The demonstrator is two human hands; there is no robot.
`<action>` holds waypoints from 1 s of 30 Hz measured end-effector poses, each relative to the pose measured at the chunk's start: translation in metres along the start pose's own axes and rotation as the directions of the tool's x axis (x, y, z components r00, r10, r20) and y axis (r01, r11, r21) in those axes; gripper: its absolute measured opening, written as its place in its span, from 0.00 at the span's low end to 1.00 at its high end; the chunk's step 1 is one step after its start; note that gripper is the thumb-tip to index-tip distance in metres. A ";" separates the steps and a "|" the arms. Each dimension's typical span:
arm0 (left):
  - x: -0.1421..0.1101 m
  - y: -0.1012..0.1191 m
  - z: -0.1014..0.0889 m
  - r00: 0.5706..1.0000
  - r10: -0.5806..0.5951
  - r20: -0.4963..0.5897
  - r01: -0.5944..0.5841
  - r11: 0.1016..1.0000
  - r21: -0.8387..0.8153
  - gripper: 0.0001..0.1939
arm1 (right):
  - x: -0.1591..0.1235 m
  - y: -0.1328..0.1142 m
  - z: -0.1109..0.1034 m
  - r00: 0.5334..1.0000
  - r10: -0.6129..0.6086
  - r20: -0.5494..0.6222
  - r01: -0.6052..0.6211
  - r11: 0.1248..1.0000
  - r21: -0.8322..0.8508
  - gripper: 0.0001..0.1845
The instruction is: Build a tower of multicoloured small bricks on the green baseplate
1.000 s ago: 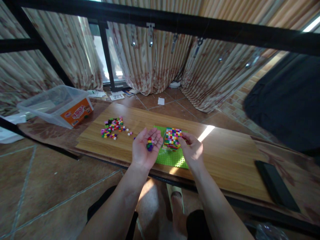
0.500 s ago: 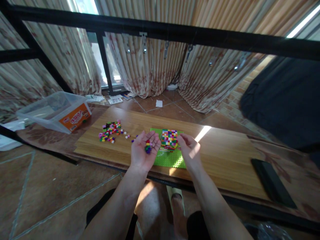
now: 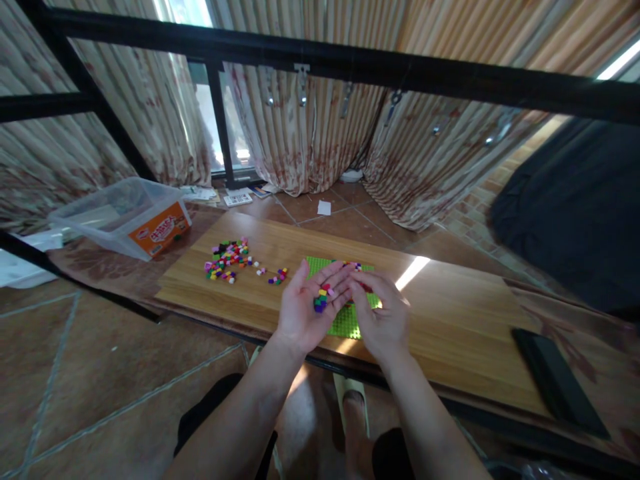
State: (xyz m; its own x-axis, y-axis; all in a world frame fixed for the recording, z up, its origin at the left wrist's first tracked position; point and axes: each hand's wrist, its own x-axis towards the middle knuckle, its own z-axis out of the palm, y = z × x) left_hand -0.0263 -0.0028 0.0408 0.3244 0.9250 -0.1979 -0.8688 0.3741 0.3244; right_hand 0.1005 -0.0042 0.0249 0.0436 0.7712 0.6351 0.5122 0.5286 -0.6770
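Observation:
My left hand (image 3: 306, 315) is palm up with its fingers stretched out, and a few small colored building bricks (image 3: 321, 301) rest in the palm. Close beside those fingertips, my right hand (image 3: 384, 319) is closed in a pinch; whatever it holds, if anything, is too small to make out. Behind and below both hands lies a green studded baseplate (image 3: 345, 327). The block built of multicolored bricks (image 3: 356, 265) on it is mostly hidden by my hands, with only its top edge showing.
Left on the wooden board (image 3: 450, 320) lies a pile of loose bricks (image 3: 230, 259), with a smaller cluster (image 3: 278, 276) nearer my left hand. A clear plastic bin (image 3: 115, 217) with an orange label stands at the far left. A dark flat object (image 3: 557, 380) lies at the right end.
My right hand has moved left from beside the brick block to my left fingertips. My left hand now covers most of the block. The view has shifted slightly.

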 end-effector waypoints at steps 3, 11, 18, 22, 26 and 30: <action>-0.001 0.000 -0.001 1.000 -0.020 0.019 0.020 1.000 0.006 0.26 | -0.001 -0.005 0.002 0.989 -0.076 0.124 0.082 0.996 -0.038 0.11; -0.002 0.003 0.000 0.998 -0.070 0.005 0.070 0.996 0.054 0.28 | -0.002 -0.004 0.005 0.962 -0.119 0.246 0.164 0.972 -0.171 0.11; -0.003 0.001 0.001 0.997 -0.068 0.021 0.067 0.998 0.018 0.25 | -0.004 -0.008 0.008 0.986 -0.065 0.155 0.076 0.995 -0.066 0.06; 0.000 0.003 -0.004 0.996 -0.017 -0.090 0.019 1.000 0.021 0.20 | 0.002 0.002 -0.004 0.998 0.007 0.058 -0.003 0.998 -0.067 0.06; 0.003 0.009 -0.012 0.965 0.031 -0.262 0.000 0.993 0.117 0.09 | 0.008 0.020 -0.016 1.000 0.011 0.010 -0.009 0.981 -0.195 0.06; 0.005 0.010 -0.016 0.952 0.073 -0.296 -0.007 0.976 0.219 0.04 | 0.006 0.028 -0.015 0.991 -0.052 0.123 0.086 0.954 -0.286 0.07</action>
State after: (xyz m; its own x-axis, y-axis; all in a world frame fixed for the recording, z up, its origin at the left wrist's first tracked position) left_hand -0.0396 0.0042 0.0282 0.1348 0.8884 -0.4389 -0.7679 0.3735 0.5204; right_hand 0.1281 0.0099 0.0149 -0.0891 0.7805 0.6188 0.7378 0.4690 -0.4854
